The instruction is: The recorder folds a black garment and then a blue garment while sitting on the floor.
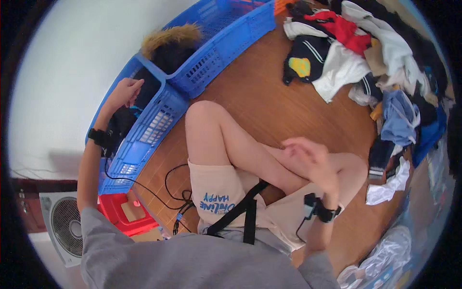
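Observation:
My left hand is over the near blue plastic crate, its fingers curled, above dark clothing; whether it holds anything cannot be told. My right hand, somewhat blurred, hovers over my crossed legs with its fingers partly bent and nothing seen in it. A second blue crate stands end to end with the first and holds a dark garment with brown fur trim. To the right lies a pile of clothes, with a red garment, a white cloth and light-blue denim.
A red container and a box fan are at the lower left. Black cables lie on the wooden floor beside my leg. A white sock-like item and clear plastic bags are at the right. A white wall rises behind the crates.

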A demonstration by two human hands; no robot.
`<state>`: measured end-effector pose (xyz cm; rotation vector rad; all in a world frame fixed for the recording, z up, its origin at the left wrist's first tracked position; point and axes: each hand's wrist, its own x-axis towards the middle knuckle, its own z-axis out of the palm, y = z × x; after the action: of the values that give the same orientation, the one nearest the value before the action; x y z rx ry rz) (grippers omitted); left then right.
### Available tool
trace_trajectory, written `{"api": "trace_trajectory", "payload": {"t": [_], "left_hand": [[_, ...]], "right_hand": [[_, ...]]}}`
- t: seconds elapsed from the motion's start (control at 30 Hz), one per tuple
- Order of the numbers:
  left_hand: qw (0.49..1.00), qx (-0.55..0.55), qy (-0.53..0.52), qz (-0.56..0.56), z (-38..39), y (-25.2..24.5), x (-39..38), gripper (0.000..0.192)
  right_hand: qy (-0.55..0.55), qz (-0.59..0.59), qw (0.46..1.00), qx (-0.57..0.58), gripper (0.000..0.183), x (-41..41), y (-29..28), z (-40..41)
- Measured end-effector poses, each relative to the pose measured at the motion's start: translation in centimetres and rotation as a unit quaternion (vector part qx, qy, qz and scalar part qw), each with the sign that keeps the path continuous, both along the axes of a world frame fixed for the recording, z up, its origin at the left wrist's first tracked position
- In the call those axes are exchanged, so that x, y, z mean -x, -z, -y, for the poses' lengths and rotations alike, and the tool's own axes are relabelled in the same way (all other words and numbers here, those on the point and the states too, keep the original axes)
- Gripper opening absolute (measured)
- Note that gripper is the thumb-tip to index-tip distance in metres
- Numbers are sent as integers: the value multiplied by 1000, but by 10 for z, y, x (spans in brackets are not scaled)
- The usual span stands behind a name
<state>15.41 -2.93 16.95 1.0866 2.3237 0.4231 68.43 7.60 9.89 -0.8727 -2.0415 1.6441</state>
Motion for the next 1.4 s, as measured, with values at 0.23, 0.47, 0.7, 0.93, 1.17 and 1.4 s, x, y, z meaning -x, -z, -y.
{"api": "trace_trajectory", "payload": {"t": [0.23,0.47,0.7,0.93,1.17,1.4], "left_hand": [[984,-7,172,56,-62,12,-155,41],[974,59,200,91,-9,69,-201,46],[980,-7,114,166,18,104,-199,52],[980,-44,73,178,27,111,-195,52],[978,-130,89,136,24,71,-236,31],[718,-620,302,93,78,-84,-255,62]], "right_hand": [[215,147,960,-105,25,-136,-37,-25],[374,231,892,-101,31,-264,-41,-40],[431,320,811,-233,71,-343,49,-145],[430,402,660,-466,78,-280,44,-218],[374,478,680,-412,56,-295,48,-254],[286,540,741,-280,32,-314,88,-285]]}}
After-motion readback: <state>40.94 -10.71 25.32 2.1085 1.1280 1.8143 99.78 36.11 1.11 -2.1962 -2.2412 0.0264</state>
